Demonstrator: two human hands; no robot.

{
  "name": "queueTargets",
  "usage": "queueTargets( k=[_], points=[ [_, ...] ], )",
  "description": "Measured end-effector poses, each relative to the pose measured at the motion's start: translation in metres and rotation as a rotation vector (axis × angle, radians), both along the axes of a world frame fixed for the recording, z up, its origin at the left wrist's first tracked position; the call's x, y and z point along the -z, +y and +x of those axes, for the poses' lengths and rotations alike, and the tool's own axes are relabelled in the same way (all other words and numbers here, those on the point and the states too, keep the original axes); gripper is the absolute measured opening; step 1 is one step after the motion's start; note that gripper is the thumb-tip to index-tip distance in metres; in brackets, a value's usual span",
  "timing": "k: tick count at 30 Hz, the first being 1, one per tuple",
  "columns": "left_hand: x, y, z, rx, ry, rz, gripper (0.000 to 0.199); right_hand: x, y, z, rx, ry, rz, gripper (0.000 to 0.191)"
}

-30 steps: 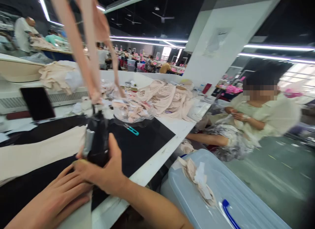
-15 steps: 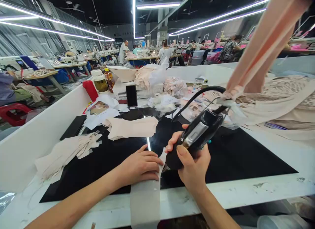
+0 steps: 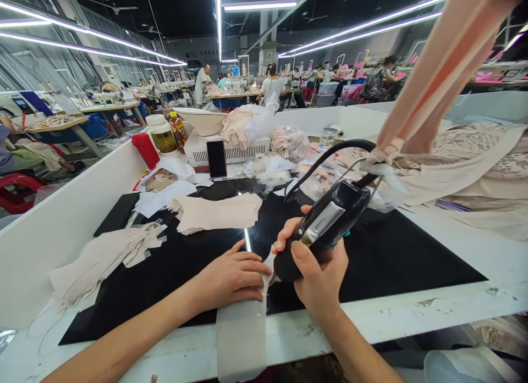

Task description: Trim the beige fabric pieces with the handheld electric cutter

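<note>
At the left, a crumpled beige bundle (image 3: 103, 259) lies partly on the black mat (image 3: 404, 256), with a dark case (image 3: 116, 214) just behind it. Farther back stand a red case (image 3: 145, 150) and a jar (image 3: 163, 137). Next comes a phone (image 3: 216, 159), propped upright, and in front of it a flat beige stack (image 3: 220, 212) on the mat. The left hand (image 3: 235, 276) lies palm down, nearly flat, its fingers slightly apart, pressing a pale strip (image 3: 241, 339) that hangs over the table's front edge. Just beside its fingertips is the blunt lower end of a black tool (image 3: 336, 215), tilted up to the right. The right hand (image 3: 319, 276) is curled firmly round the tool's body. A pink band (image 3: 441, 81) is tied near the tool's top; beyond it, lacy cloth (image 3: 474, 163) lies heaped.
</note>
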State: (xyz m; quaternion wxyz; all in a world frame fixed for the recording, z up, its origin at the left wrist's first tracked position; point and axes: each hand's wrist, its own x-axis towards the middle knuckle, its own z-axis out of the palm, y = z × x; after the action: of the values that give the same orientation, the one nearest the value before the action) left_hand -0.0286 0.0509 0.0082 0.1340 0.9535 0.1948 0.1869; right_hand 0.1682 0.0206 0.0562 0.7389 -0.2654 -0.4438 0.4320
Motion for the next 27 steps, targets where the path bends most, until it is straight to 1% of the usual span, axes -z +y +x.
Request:
queueTargets(
  k=[4, 9, 15, 17, 20, 27],
  points=[
    [-0.0011, 0.0003, -0.0004, -0.004, 0.018, 0.026, 0.015, 0.0032, 0.0009, -0.0013, 0.019, -0.006, 0.004, 0.036],
    [-0.0028, 0.0006, -0.0003, 0.001, 0.034, 0.084, 0.012, 0.0084, 0.0016, -0.0035, 0.04, -0.048, -0.003, 0.025],
    [-0.0023, -0.0005, -0.0007, 0.051, -0.016, 0.25, 0.016, 0.0067, 0.0013, -0.0038, 0.034, -0.054, 0.011, 0.023],
    [-0.0015, -0.001, -0.0009, 0.077, -0.018, 0.275, 0.016, 0.0055, 0.0014, -0.0039, 0.034, -0.052, 0.02, 0.021],
    [-0.0006, -0.0018, -0.0013, 0.108, 0.023, 0.248, 0.015, 0.0048, 0.0016, -0.0042, 0.031, -0.045, 0.028, 0.022],
    [-0.0067, -0.0055, -0.0054, 0.063, 0.064, 0.19, 0.017, 0.0069, 0.002, -0.0038, 0.03, -0.058, 0.005, 0.026]
  ],
)
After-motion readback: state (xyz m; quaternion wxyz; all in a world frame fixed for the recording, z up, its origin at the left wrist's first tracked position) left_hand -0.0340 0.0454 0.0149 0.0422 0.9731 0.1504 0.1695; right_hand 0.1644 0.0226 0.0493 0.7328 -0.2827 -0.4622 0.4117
